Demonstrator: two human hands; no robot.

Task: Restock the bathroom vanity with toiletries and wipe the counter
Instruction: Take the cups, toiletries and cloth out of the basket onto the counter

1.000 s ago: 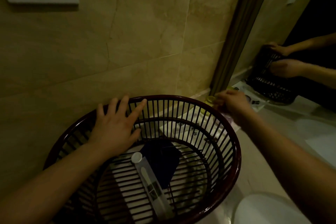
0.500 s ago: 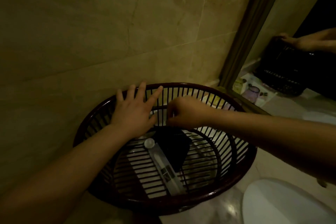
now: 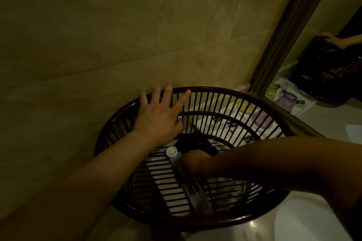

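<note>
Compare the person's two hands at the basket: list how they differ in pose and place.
The left hand lies flat with fingers spread on the basket's far rim; the right hand is curled down inside it. The left hand holds nothing, while the right hand's fingers close around the clear tube. The left hand is well lit; the right hand is in shadow. Both are bare.

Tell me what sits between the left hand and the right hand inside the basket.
In the head view, the white cap of a tube lies between the left hand and right hand, beside a dark item.
</note>
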